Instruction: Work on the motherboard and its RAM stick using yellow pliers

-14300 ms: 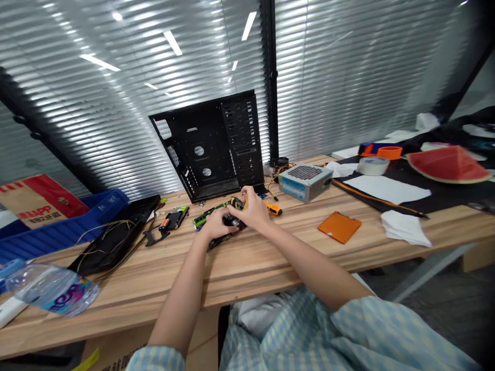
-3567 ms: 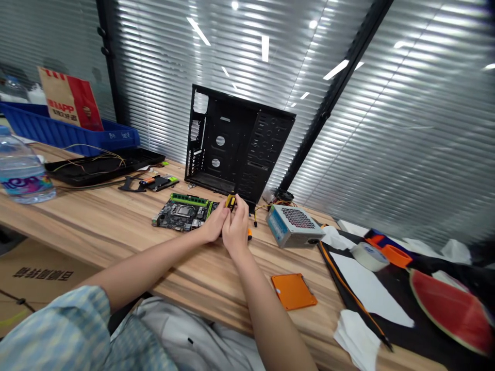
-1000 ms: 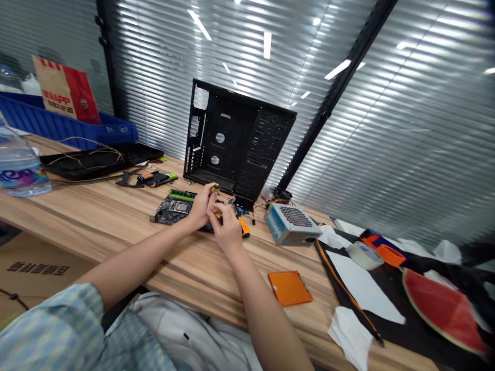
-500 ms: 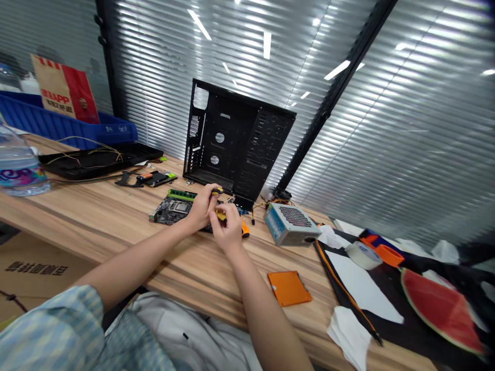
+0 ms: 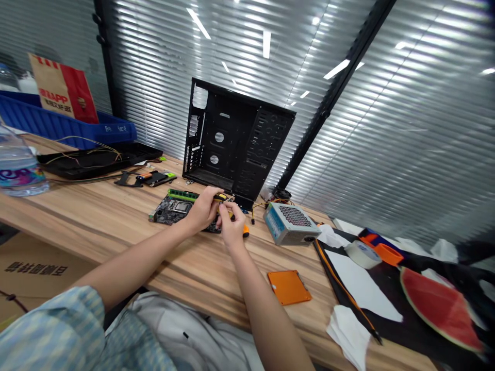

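Note:
Over the right part of the motherboard (image 5: 164, 212), both my hands work close together. My left hand (image 5: 204, 210) is closed around a small yellow-and-black tool (image 5: 221, 197), whose kind I cannot tell. My right hand (image 5: 233, 231) is pinched just beside it, fingertips near the tool; a small dark piece seems to be between them, too small to name. A green memory stick (image 5: 181, 195) stands along the board's far edge, and a silver processor (image 5: 181, 206) sits in its socket. An orange object (image 5: 246, 231) shows partly behind my right hand.
Behind my hands stands an open black computer case (image 5: 235, 139). A power supply (image 5: 290, 224) is to the right, an orange drive (image 5: 289, 287) nearer me. Left are a black panel (image 5: 100, 161), a water bottle (image 5: 23, 167) and a blue bin (image 5: 112, 133). Watermelon (image 5: 441, 309) lies far right.
My hands have shifted slightly right. The left hand's yellow-and-black tool now shows more of its side, and my right fingers have turned into a tighter pinch beside it.

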`<state>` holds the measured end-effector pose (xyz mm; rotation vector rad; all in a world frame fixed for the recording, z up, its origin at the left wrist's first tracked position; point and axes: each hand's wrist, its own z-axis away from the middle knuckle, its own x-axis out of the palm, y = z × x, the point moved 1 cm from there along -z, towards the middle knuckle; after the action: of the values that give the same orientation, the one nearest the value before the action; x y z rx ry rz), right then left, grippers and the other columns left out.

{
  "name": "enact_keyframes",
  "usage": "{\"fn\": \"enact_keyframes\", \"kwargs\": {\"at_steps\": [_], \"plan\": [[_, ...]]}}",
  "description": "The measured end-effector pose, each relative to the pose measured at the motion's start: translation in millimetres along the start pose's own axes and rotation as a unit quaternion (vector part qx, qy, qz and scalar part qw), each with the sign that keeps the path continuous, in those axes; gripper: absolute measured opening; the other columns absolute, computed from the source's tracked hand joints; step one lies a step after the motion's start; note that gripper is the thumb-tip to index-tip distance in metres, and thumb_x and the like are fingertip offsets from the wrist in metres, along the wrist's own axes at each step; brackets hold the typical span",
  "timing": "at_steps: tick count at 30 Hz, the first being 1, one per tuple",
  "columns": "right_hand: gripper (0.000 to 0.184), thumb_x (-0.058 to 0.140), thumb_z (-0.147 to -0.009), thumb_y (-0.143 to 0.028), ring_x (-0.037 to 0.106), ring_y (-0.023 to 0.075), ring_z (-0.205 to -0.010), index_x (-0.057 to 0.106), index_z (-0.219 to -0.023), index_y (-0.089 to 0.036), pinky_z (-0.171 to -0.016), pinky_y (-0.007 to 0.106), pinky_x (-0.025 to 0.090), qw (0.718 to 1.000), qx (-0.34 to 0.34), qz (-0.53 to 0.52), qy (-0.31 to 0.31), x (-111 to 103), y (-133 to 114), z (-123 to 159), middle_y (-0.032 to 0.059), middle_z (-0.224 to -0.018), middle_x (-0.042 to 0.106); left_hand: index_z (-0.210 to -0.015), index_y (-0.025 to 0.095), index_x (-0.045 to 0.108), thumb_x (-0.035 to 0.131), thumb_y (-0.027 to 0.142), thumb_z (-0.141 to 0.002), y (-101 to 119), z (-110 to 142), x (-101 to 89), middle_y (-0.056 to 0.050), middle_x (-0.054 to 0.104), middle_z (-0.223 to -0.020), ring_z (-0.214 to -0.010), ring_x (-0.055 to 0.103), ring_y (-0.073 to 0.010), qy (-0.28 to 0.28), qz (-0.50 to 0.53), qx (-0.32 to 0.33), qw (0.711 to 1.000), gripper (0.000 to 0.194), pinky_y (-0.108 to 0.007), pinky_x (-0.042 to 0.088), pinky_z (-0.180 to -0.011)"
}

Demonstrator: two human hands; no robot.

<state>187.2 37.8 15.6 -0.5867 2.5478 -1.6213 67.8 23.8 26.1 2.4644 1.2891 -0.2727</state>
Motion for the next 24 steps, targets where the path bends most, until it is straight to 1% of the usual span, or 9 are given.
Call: {"fn": "enact_keyframes", "kwargs": {"at_steps": [2,6,10,13,17,19,21,24], "plan": [[0.029,0.063,-0.078,-0.049,0.042,0.0084,-0.04,0.057,-0.081,-0.021,-0.041,0.024,0.038,0.999,0.021,-0.033,0.002,0,0,-1,-0.0063,-0.06,0.051,-0.113,0.019,0.049,0.041,0.011,-0.088,1,1,-0.1,-0.007,0.06,-0.101,-0.092,0.058,-0.0177,-0.006,0.007,0.018,1.0,0.028,-0.032,0.048,-0.081],[0.031,0.067,-0.072,-0.049,0.045,0.0081,-0.044,0.057,-0.08,-0.02,-0.044,0.024,0.041,0.995,0.036,-0.09,-0.012,0,2,-2,-0.0052,-0.065,0.054,-0.111,0.019,0.05,0.043,0.012,-0.086,6,-1,-1.9,-0.007,0.06,-0.096,-0.088,0.057,-0.0183,-0.002,0.001,0.037,0.999,0.026,-0.032,0.048,-0.078],[0.034,0.065,-0.072,-0.052,0.052,0.0112,-0.055,0.059,-0.083,-0.021,-0.051,0.025,0.047,0.981,0.062,-0.178,-0.036,0,7,-2,-0.003,-0.069,0.055,-0.109,0.018,0.052,0.046,0.012,-0.084,11,-3,-4.6,-0.007,0.062,-0.096,-0.088,0.057,-0.0193,0.006,-0.004,0.051,0.999,0.027,-0.032,0.047,-0.078],[0.039,0.061,-0.073,-0.057,0.056,0.0127,-0.065,0.061,-0.09,-0.021,-0.056,0.026,0.051,0.976,0.087,-0.198,-0.017,0,10,-4,-0.0009,-0.08,0.059,-0.109,0.019,0.053,0.048,0.015,-0.083,12,-3,-5.3,-0.008,0.064,-0.098,-0.091,0.058,-0.0209,-0.012,-0.003,0.05,0.999,0.027,-0.034,0.046,-0.08],[0.052,0.053,-0.075,-0.068,0.061,0.0151,-0.076,0.061,-0.097,-0.022,-0.059,0.027,0.053,0.97,0.127,-0.206,-0.004,-1,15,-7,0.0011,-0.092,0.062,-0.107,0.018,0.055,0.05,0.019,-0.082,11,-2,-4.6,-0.009,0.064,-0.096,-0.09,0.059,-0.0222,-0.038,-0.009,0.037,0.999,0.025,-0.036,0.047,-0.08],[0.055,0.054,-0.073,-0.07,0.062,0.0167,-0.082,0.061,-0.098,-0.022,-0.064,0.029,0.054,0.972,0.12,-0.203,-0.006,-1,16,-7,0.0022,-0.096,0.063,-0.105,0.018,0.056,0.05,0.02,-0.082,10,-2,-4.1,-0.009,0.064,-0.094,-0.089,0.059,-0.0226,-0.052,-0.01,0.033,0.998,0.024,-0.037,0.047,-0.08],[0.055,0.057,-0.073,-0.069,0.063,0.0173,-0.086,0.063,-0.098,-0.021,-0.069,0.029,0.054,0.976,0.099,-0.195,-0.007,-1,16,-7,0.0031,-0.099,0.064,-0.104,0.018,0.057,0.051,0.023,-0.082,10,-1,-3.6,-0.008,0.064,-0.092,-0.088,0.059,-0.0228,-0.068,-0.017,0.03,0.997,0.023,-0.037,0.047,-0.079],[0.054,0.06,-0.073,-0.067,0.063,0.0167,-0.085,0.065,-0.099,-0.02,-0.071,0.028,0.053,0.979,0.077,-0.186,-0.008,-1,16,-6,0.0035,-0.098,0.065,-0.103,0.018,0.057,0.051,0.027,-0.083,11,-1,-3.4,-0.008,0.064,-0.089,-0.086,0.059,-0.0229,-0.08,-0.028,0.032,0.996,0.023,-0.036,0.047,-0.078]]}}
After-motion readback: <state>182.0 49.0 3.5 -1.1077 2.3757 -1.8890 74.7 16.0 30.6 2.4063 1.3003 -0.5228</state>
